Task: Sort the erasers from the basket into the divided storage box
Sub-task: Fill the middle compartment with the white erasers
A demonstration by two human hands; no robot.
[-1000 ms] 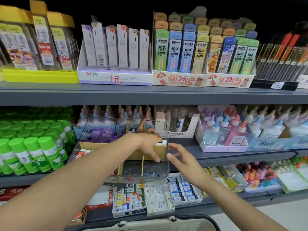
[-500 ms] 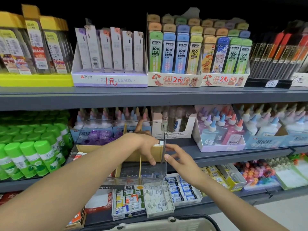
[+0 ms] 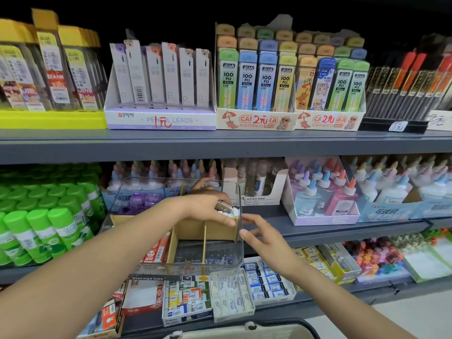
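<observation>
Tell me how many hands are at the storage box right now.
2. The left hand reaches inside at the back right, gripping erasers; the right hand is outside, fingertips against the right wall of the storage box.

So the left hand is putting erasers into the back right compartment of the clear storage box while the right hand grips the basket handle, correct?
Not quite. In the head view the right hand is not on the basket; its fingers touch the right wall of the clear storage box. The left hand does hold erasers at the back right compartment.
</observation>
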